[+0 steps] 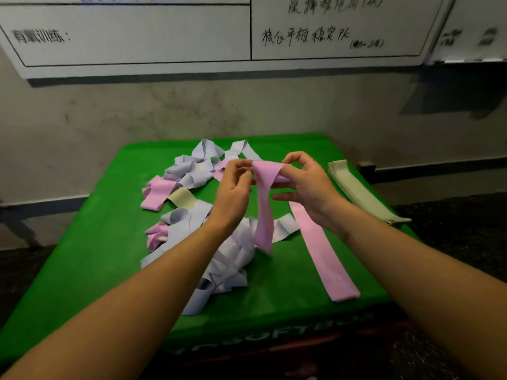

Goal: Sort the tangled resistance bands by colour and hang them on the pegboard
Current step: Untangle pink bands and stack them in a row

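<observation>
Two bare forearms reach in from the near edge. Below and between them, on the green cover (90, 256), lies the tangled heap (219, 259), mostly pale lilac bands with pink ends showing; it runs from under the left wrist away to the far side of both hands.

Just under the right wrist a flat pink band (321, 250) lies straightened and clear of the heap, its near end towards the wearer. Beyond the right hand, further out to that side, a flat stack of pale green bands (359, 190) lies apart.

The left hand (233, 193) pinches the top of a pink band (264, 209) between thumb and fingers. The right hand (307, 185) has its fingers through the same loop, thumb on top, other fingers loose. The band hangs between the hands, its lower end near or touching the heap; which, cannot be told.

Assessment: the material appears light, limp and stretchy, and should drape, twist and snag on neighbouring loops. Best taken at the folded end of a loop and drawn slowly, spreading it flat.

Beyond the hands a yellowish band (182, 198) shows among lilac. Sorting is partly done. No pegboard is visible; a whiteboard (137, 37) hangs on the far wall.
</observation>
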A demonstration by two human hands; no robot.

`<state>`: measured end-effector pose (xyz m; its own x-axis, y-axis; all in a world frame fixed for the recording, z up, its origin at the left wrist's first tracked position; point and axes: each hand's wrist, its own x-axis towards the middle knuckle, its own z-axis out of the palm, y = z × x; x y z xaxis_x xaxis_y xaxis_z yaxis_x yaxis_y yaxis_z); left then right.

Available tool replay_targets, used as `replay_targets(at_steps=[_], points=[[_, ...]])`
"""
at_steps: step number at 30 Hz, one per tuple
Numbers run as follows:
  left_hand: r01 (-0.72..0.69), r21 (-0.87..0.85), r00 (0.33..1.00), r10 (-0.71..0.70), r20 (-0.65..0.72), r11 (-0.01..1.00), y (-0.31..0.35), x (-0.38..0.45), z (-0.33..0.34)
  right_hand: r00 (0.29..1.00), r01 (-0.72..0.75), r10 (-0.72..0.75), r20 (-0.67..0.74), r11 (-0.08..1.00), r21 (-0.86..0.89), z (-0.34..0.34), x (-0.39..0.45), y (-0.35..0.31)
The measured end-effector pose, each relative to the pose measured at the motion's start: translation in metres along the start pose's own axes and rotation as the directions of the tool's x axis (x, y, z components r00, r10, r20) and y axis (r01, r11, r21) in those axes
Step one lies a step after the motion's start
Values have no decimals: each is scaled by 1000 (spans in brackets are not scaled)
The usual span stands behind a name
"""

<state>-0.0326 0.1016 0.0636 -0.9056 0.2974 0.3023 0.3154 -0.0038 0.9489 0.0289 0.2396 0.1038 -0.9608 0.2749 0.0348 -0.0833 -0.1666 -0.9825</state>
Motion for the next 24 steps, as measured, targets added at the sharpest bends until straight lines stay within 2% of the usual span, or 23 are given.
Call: replay_targets(at_steps=[3,6,10,14,17,21,24], points=[[-24,-96,999,26,25,995,31,-23,0,996,61,-59,68,998,-24,1,-24,-15],[8,-98,1000,-6,30,995,49,-42,-1,985,150,-134,112,978,-145,-1,-46,-25],[87,-64,990,-79,116,994,60,-67,-5,956,278,-226,189,905,-322,-5,-77,-29],[100,-117,992,-90,88,988,71,-95,-9,940,331,-264,215,860,-389,-7,-113,-34],[62,-121,997,-57,42,991,81,-115,-9,949,309,-266,170,895,-322,-7,-137,-37],[36,-114,999,-33,28,993,85,-136,-10,984,172,-177,-6,968,-184,-3,-161,-36],[8,-110,997,1,77,994,88,-151,-11,994,77,-92,-59,973,-217,-1,-173,-28]])
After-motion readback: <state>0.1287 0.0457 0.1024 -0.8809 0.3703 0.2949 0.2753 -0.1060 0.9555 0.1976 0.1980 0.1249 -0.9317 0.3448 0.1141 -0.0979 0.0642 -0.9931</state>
